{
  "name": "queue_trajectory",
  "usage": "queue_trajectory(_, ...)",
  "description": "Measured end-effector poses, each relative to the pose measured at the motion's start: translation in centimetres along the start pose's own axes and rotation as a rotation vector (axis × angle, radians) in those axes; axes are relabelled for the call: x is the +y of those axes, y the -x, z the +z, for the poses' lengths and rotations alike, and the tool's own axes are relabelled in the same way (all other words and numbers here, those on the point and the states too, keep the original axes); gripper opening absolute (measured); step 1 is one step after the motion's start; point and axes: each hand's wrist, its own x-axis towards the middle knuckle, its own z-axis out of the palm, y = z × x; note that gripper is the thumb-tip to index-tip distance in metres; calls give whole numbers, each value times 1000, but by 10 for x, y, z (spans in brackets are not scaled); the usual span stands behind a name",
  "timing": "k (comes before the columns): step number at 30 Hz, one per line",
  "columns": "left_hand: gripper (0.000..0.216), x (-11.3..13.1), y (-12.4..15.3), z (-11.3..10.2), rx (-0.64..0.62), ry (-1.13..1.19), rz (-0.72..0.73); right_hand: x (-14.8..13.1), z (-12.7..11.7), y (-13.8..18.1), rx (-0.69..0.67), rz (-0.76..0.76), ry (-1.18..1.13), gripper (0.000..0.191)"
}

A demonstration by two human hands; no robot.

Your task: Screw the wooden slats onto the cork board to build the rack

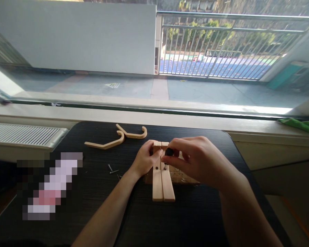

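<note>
Two light wooden pieces (158, 187) lie side by side, each with a dark hole or screw head near its middle. My left hand (145, 159) wraps around their far part from the left, thumb resting on top. In the fingers of my right hand (195, 157) is a short black-handled screwdriver (169, 152). It is held upright, its tip down at the hole in the right-hand piece; whether the tip sits in a screw is too small to tell. Beneath the wood is a brown block (181, 175), partly hidden by the pieces and my right hand.
Several loose screws (114, 171) lie left of my left forearm. Two curved wooden hooks (105, 144) rest toward the back of the black table (136, 219). A blurred-out item (54, 185) is on the left. Beyond are a radiator (25, 133), windowsill and window; a green cloth (301, 125) lies right.
</note>
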Motion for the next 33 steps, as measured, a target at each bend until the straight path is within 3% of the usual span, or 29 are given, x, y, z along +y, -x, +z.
queue_trajectory(14,9,-4,0,0,-1,-1,13,1,2,-3,28,19,14,34)
queue_trajectory(25,3,3,1,0,-9,-14,0,-1,9,-6,64,-26,-92,31)
queue_trajectory(33,4,2,0,0,20,-51,28,2,16,-4,86,63,-142,24)
